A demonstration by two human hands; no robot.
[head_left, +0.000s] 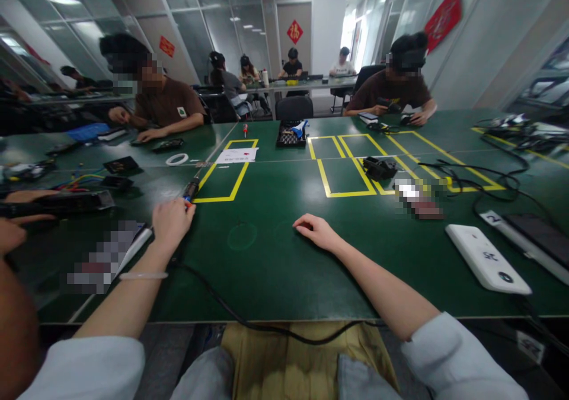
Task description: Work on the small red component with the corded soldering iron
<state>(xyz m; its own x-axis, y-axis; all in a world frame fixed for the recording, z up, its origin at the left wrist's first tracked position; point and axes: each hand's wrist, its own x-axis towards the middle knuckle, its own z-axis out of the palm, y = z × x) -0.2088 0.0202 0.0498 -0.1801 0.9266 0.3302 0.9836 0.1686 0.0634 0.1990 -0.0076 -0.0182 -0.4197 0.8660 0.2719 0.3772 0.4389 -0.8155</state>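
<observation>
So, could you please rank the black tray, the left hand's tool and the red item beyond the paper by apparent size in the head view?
Black tray
Tool, partly hidden by left hand
Red item

Single view from the wearer's head, facing forward and down across the green counter (271,281); the lap (204,376) lies nearest, at the lower edge, the left hand (171,228) and right hand (316,232) at middle range, the glazed partition (222,26) farthest, along the top.
</observation>
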